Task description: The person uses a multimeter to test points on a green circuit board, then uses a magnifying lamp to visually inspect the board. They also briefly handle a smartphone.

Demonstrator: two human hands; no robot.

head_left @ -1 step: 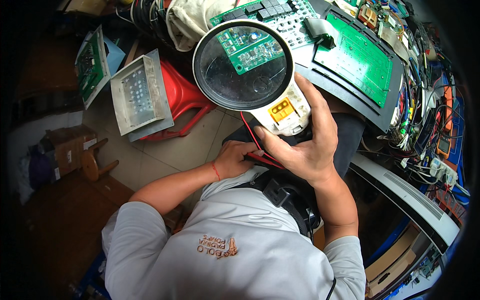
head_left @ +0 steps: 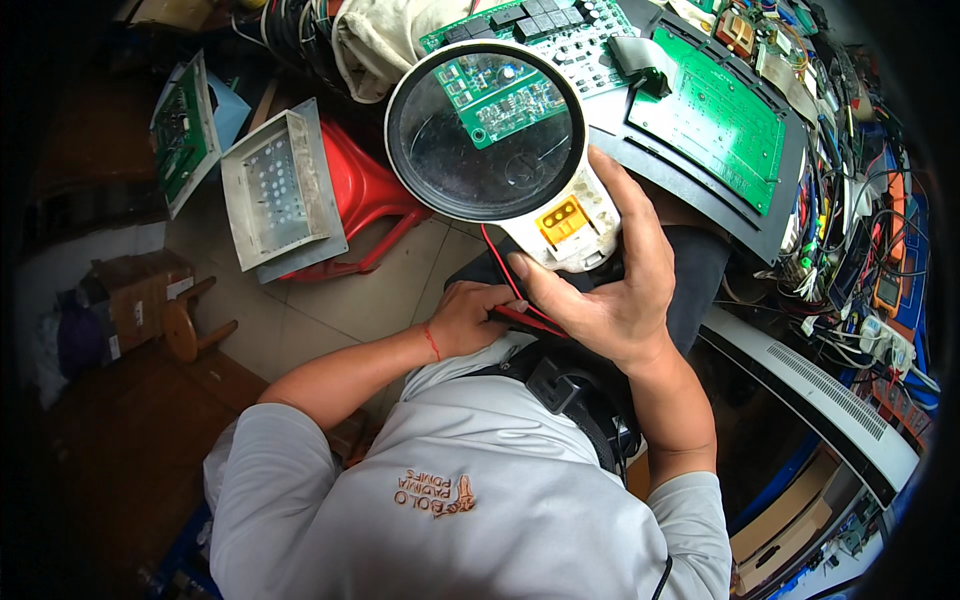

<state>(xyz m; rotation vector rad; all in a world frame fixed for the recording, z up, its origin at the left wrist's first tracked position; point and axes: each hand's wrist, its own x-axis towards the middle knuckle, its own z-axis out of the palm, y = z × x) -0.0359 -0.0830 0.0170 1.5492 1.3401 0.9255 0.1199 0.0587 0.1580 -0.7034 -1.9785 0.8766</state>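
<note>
Hands (head_left: 630,308) hold magnifier (head_left: 588,232) and, probably, probe (head_left: 535,320) — lens (head_left: 435,150) overlapping circuit board (head_left: 590,65).

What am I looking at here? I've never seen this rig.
There is no machine: these are a person's two bare hands, seen from above by a fisheye camera worn on the head, so straight edges bend. The right hand holds a round, white-handled magnifying glass. Through it shows part of a green circuit board. To its right, a flat green panel board lies on a dark panel. The left hand has its thumb at a slim red-black item; its grip is partly hidden. Leftward, a pale open box appears to rest on a red plastic stool.
</note>
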